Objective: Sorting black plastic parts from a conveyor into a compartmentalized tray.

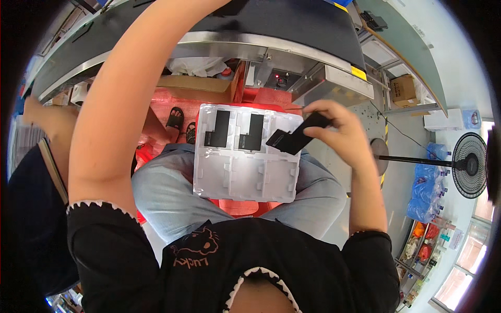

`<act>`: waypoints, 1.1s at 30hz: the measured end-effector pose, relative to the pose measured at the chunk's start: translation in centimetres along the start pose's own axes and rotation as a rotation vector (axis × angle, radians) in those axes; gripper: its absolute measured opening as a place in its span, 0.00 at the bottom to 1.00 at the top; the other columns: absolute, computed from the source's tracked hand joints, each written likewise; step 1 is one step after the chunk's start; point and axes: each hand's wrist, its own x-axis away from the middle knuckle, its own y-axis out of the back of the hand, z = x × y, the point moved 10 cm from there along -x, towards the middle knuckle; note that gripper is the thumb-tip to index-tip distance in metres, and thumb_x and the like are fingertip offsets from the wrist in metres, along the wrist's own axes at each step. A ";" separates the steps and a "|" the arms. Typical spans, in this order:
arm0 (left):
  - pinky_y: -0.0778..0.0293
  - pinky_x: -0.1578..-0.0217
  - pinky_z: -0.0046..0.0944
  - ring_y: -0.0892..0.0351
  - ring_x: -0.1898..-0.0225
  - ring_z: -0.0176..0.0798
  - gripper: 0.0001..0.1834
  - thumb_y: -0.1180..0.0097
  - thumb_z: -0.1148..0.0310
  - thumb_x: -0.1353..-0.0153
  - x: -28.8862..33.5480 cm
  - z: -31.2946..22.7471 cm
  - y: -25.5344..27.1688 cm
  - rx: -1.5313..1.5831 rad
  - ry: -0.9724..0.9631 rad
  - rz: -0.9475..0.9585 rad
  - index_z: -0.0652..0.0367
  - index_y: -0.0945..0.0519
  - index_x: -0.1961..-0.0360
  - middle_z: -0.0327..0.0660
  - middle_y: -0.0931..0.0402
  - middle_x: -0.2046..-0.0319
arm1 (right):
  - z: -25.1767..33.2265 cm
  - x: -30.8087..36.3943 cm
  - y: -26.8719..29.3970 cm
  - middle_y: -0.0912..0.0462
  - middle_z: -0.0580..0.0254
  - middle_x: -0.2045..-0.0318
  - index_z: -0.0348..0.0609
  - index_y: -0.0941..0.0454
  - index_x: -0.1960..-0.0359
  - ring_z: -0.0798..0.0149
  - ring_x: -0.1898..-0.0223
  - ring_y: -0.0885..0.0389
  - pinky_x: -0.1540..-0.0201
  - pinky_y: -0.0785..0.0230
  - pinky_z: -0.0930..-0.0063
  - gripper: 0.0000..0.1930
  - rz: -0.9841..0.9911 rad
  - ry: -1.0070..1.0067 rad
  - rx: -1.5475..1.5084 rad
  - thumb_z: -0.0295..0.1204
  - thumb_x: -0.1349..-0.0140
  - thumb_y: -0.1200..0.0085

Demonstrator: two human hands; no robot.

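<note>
A clear plastic tray [245, 180] with two rows of compartments rests across my thighs. Pinched between the thumb and fingers of my right hand [342, 128] is a flat black L-shaped part [295, 136], tilted over the tray's far right compartment. The far left compartment holds a similar black part [221, 125], and another black part [255, 128] lies in the far middle one. In the near row no parts show. My left arm [128, 94] stretches forward over the dark bench surface, its hand beyond the upper edge of the view.
Ahead runs a dark-topped bench [282, 23] with a metal edge and a metal box [339, 86] beneath. An open cardboard box [193, 88] sits under it. A co-worker's arm [49, 120] is at the left. A black fan [469, 164] stands at the right.
</note>
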 end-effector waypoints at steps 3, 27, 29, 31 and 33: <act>0.29 0.57 0.37 0.23 0.59 0.34 0.17 0.44 0.67 0.42 6.6 2.2 -1.2 0.487 0.244 0.077 0.59 0.25 0.52 0.41 0.22 0.58 | -8.4 -0.1 -1.4 0.22 0.65 0.64 0.44 0.23 0.57 0.73 0.65 0.26 0.62 0.34 0.78 0.15 0.032 -0.160 0.083 0.21 0.48 0.44; 0.31 0.73 0.25 0.31 0.73 0.25 0.15 0.42 0.79 0.46 40.5 2.3 -20.2 1.021 0.933 0.466 0.60 0.23 0.55 0.33 0.29 0.69 | -21.8 -3.6 -6.3 0.26 0.54 0.53 0.50 0.26 0.46 0.58 0.55 0.28 0.53 0.33 0.70 0.24 0.212 -0.227 0.316 0.23 0.48 0.44; 0.29 0.69 0.29 0.29 0.72 0.31 0.22 0.40 0.79 0.50 39.4 1.5 -19.5 0.920 0.775 0.438 0.58 0.23 0.51 0.40 0.29 0.62 | -18.0 -2.8 -6.0 0.31 0.47 0.52 0.49 0.27 0.45 0.47 0.48 0.32 0.45 0.36 0.62 0.28 0.087 -0.123 0.628 0.25 0.52 0.39; 0.29 0.68 0.30 0.29 0.72 0.33 0.22 0.40 0.79 0.51 38.5 0.1 -18.3 0.873 0.711 0.380 0.59 0.23 0.52 0.40 0.29 0.62 | -16.7 -1.5 -6.3 0.32 0.47 0.50 0.49 0.28 0.44 0.47 0.48 0.32 0.45 0.36 0.62 0.29 -0.015 -0.048 0.696 0.25 0.52 0.39; 0.30 0.65 0.31 0.29 0.71 0.37 0.23 0.39 0.81 0.54 37.6 -0.9 -17.2 0.808 0.664 0.305 0.58 0.21 0.53 0.41 0.28 0.64 | -15.3 -1.1 -5.9 0.33 0.47 0.49 0.49 0.30 0.43 0.48 0.48 0.31 0.45 0.36 0.62 0.30 -0.121 0.028 0.760 0.26 0.52 0.38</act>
